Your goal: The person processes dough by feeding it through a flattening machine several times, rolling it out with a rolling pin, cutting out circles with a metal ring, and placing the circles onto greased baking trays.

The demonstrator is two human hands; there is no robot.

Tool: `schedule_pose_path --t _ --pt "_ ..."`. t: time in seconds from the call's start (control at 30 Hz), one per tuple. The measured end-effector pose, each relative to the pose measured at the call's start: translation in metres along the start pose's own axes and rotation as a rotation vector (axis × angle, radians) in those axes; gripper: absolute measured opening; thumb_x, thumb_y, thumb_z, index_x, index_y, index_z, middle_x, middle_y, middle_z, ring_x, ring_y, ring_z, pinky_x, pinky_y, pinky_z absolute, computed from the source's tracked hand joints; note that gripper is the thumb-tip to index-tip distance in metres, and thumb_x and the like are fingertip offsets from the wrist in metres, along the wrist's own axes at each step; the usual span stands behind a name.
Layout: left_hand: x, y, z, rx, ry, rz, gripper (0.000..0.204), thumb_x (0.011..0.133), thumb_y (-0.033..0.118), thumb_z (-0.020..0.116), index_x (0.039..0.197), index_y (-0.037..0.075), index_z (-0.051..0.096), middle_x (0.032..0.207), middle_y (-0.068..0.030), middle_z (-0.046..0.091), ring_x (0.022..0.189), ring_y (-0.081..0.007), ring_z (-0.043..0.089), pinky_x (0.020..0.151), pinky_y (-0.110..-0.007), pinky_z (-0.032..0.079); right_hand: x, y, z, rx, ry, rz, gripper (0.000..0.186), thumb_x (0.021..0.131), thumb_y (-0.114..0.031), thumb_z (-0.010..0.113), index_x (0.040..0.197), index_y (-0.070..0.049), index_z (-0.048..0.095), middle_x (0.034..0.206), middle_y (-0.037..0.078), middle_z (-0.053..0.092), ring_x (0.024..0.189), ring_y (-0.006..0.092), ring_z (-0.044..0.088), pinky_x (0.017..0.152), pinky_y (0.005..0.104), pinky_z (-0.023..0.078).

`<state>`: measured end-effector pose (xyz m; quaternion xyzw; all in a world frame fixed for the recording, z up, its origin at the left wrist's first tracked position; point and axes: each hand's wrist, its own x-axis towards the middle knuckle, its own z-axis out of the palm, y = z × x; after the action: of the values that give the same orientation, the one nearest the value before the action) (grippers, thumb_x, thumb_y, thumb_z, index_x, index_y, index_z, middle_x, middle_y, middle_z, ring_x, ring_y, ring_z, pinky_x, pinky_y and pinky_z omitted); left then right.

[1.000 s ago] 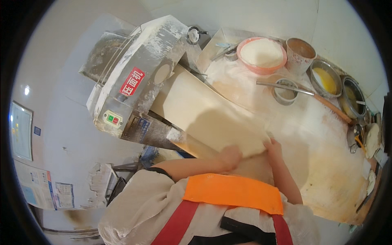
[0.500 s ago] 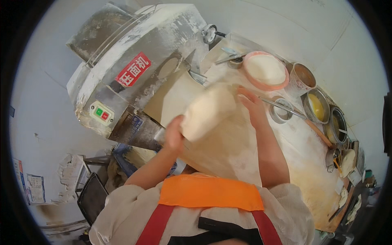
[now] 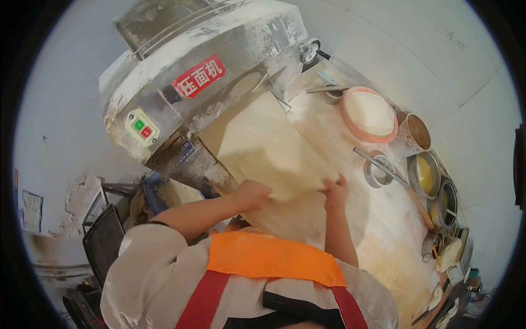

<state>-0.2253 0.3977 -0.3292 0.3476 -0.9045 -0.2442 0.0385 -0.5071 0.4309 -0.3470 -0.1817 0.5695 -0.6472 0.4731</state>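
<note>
A wide, pale dough sheet (image 3: 268, 145) stretches from under the dough-pressing machine (image 3: 203, 104) down toward me over the floured worktop. At its near left corner my left hand (image 3: 253, 196) is closed, gripping the edge. My right hand (image 3: 335, 192) pinches the near right corner between thumb and fingers. Between the two hands the near edge hangs slightly slack. The far end of the sheet lies against the machine's front, where the exact contact is in shadow.
Along the right stand a pink basin of flour (image 3: 371, 114), a tall tub (image 3: 413, 133), a pot with yellow contents (image 3: 424, 174) and a metal ring-shaped container (image 3: 379, 171). A wooden-handled tool (image 3: 420, 208) lies beside them. A dark tray (image 3: 104, 241) is at lower left.
Both hands have come down and nearer to me. The dough, lifted and blurred before, is now spread out flat from the machine to my hands. My view has shifted slightly.
</note>
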Motion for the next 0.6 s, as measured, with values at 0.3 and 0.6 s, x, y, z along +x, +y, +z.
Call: schedule_pose_path --t 0.3,0.6 --pt "0.003 0.134 -0.020 -0.621 -0.227 0.065 0.025 0.087 0.029 0.063 0.096 0.006 0.068 0.081 -0.0134 0.069 0.075 -0.0238 0.067 0.066 -0.035 0.051 -0.014 -0.103 -0.096 -0.048 0.275 -0.140 0.055 0.072 0.001 0.060 0.125 0.004 0.048 0.090 0.008 0.063 0.064 0.0142 0.061 0.046 0.0239 0.046" --pt "-0.041 -0.005 -0.039 -0.739 0.889 -0.638 0.054 0.087 0.027 0.066 0.131 0.001 0.048 0.116 -0.0150 0.062 0.100 -0.0227 0.062 0.083 -0.033 0.051 0.100 -0.066 0.030 -0.655 -0.215 0.223 0.081 0.077 -0.023 0.073 0.143 -0.003 0.030 0.106 0.020 0.062 0.090 0.0249 0.064 0.078 0.0319 0.053"
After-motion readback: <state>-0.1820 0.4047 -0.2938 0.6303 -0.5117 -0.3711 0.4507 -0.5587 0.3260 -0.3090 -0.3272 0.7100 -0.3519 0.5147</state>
